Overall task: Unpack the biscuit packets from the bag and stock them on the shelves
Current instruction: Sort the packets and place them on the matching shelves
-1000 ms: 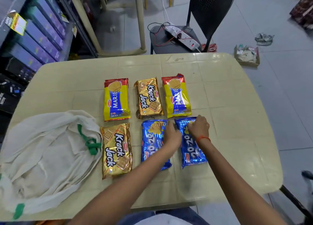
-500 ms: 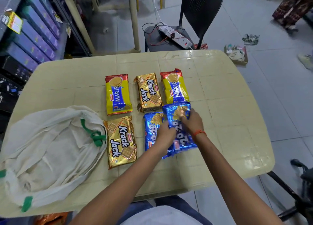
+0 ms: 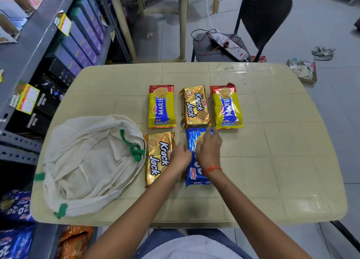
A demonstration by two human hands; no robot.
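On the beige table (image 3: 272, 142) the two blue 20-20 packets (image 3: 191, 173) lie stacked as one pile. My right hand (image 3: 208, 151) rests flat on top of the pile. My left hand (image 3: 181, 158) presses against its left edge. A gold Krack Jack packet (image 3: 158, 157) lies just left of my left hand. In the back row are a yellow Marie packet (image 3: 161, 106), a second Krack Jack (image 3: 196, 106) and another Marie (image 3: 227, 106). The white cloth bag (image 3: 87, 161) with green ties lies slumped at the table's left.
Grey shelves (image 3: 29, 44) run along the left with purple and black boxes; blue 20-20 packets (image 3: 15, 206) sit on a lower shelf. Behind the table stand a black chair (image 3: 263, 15) holding a power strip, and another table's legs. A carton of scraps (image 3: 303, 71) lies on the floor.
My right hand lifted the right blue packet and laid it on top of the left one. Both hands moved left with it. The camera view shifted.
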